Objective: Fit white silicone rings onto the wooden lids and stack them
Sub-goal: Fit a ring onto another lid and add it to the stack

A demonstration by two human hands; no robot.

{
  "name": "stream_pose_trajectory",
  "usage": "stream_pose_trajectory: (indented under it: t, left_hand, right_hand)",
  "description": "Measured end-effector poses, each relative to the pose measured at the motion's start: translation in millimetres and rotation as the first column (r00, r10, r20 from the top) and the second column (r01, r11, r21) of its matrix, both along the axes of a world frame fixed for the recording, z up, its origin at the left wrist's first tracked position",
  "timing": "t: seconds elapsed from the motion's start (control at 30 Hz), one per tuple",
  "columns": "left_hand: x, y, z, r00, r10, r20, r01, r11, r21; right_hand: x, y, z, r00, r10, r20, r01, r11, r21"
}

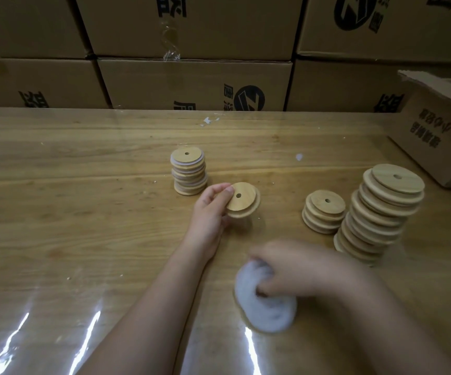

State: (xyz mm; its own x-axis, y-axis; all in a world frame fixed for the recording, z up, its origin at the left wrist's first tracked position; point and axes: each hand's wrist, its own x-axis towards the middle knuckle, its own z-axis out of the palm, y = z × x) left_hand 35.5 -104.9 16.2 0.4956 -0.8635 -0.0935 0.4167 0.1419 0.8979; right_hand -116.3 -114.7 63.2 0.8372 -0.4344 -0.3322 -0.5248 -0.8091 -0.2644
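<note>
Left hand [211,209] pinching wooden lid [243,200], just right of ringed stack [189,171]. Right hand [294,272] blurry, fingers dipping into white rings [267,312], well in front of ringed stack; cannot tell if gripping.

Smooth pale wooden lids [242,199], matt cardboard boxes [194,79], glossy clear film over the wood-grain table [83,212].

Each lid [243,198] is light brown wood with faint stripes and a small dark hole in the middle. The rings [267,312] are white. The table [83,212] is yellow-brown with long wood lines. The boxes [192,79] are brown with black marks and letters.
</note>
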Motion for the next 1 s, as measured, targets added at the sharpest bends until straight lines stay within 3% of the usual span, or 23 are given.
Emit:
stream_pose_trajectory:
  t: [0.17,0.27,0.33,0.47,0.73,0.87,1.0]
  left_hand:
    - [7.1,-3.6,-0.8,0.990,0.060,-0.125,-0.062,0.998,-0.006]
    - [7.8,-2.0,-0.8,0.991,0.020,-0.129,-0.022,1.000,-0.019]
    - [8.1,-0.5,0.1,0.990,-0.003,-0.138,-0.002,0.999,-0.033]
    - [9.3,-0.4,-0.3,0.991,0.001,-0.134,-0.011,0.997,-0.077]
    - [7.3,-3.0,-6.1,0.993,0.094,0.068,-0.087,0.991,-0.098]
    - [5.4,-3.1,-6.8,0.975,0.103,0.197,-0.080,0.990,-0.118]
    - [1.7,-3.4,-7.0,0.933,0.062,0.354,-0.031,0.995,-0.093]
  right_hand:
    - [4.9,-21.8,-18.9,0.911,-0.195,0.364,0.200,0.980,0.024]
    - [8.2,-29.3,-32.8,0.841,-0.230,0.490,0.236,0.970,0.052]
    - [8.6,-34.0,-40.6,0.830,-0.222,0.512,0.235,0.971,0.041]
    - [6.0,-39.3,-47.4,0.789,-0.271,0.552,0.212,0.962,0.170]
    - [8.1,-41.8,-51.2,0.713,-0.275,0.645,0.219,0.961,0.168]
    - [7.6,-41.9,-48.2,0.554,-0.385,0.738,0.187,0.922,0.340]
    - [14.0,-44.7,-47.4,0.292,-0.537,0.792,0.179,0.844,0.506]
